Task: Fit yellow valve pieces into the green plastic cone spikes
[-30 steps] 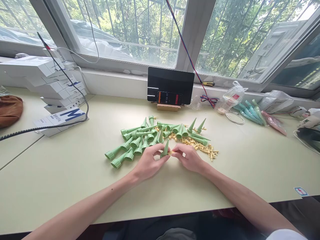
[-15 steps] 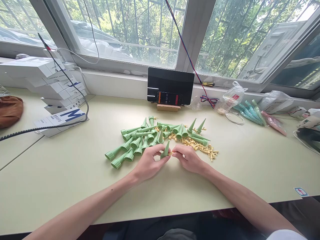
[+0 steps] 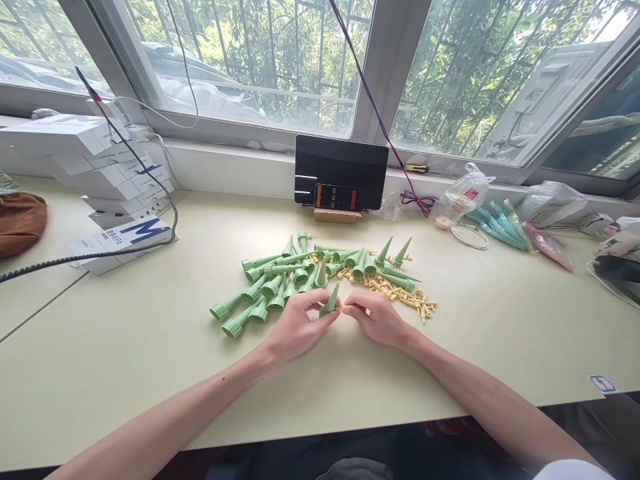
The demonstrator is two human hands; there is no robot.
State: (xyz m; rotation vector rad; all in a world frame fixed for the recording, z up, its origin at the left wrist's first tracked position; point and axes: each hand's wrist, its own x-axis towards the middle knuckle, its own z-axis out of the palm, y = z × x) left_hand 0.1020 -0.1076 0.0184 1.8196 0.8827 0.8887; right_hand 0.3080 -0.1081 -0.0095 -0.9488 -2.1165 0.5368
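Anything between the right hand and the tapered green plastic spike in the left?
Only a small yellow plastic piece, between the right hand and the green spike; whether it's pinched is unclear. Nothing else visible.

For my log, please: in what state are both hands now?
Left hand: closed, holding a green cone.
Right hand: closed, apparently pinching a small yellow piece.

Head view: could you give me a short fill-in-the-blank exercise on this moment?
1. The left hand holds a conical plastic spike coloured ____.
2. Beside the right hand lies a pile of small plastic pieces coloured ____.
3. White rectangular boxes are stacked on the picture's ____ side.

Missing words: green; yellow; left.
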